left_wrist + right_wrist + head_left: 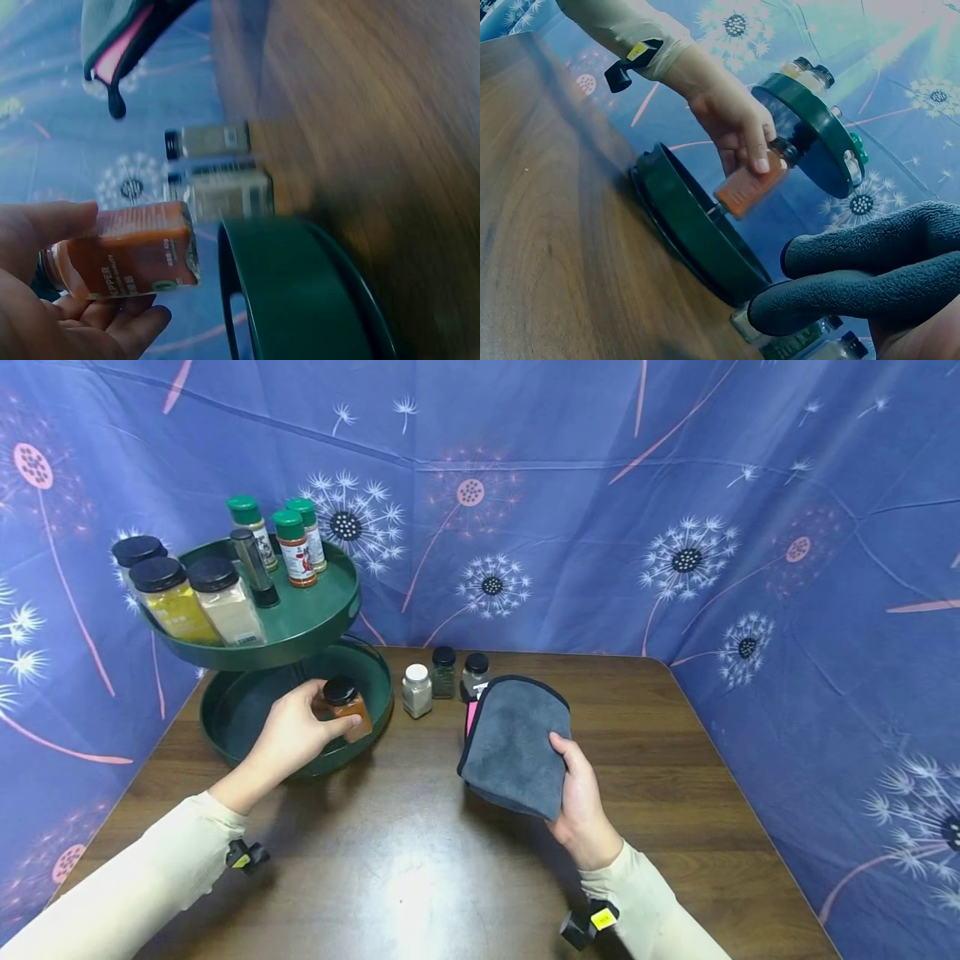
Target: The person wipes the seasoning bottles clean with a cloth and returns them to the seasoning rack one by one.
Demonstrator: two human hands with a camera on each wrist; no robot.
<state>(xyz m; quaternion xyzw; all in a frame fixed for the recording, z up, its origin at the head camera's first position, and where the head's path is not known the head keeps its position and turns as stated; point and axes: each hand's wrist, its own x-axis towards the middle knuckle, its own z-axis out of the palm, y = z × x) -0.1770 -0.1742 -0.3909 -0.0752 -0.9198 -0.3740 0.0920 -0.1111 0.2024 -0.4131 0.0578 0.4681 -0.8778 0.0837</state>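
Observation:
My left hand grips a spice jar of orange-red powder with a black lid, thumb on one side and fingers on the other. The jar is held over the lower tier of a green two-tier rack. Part of its label, ending in "EPPER", shows in the left wrist view. In my right hand is a folded grey cloth with black edging, pinched at its right side, raised above the table. A pink inner side of the cloth shows in the left wrist view.
A white-capped jar and two black-lidded jars, one dark and one pale, stand right of the rack. Several spice bottles, including a yellow jar, fill the upper tier. A patterned blue curtain hangs behind the wooden table.

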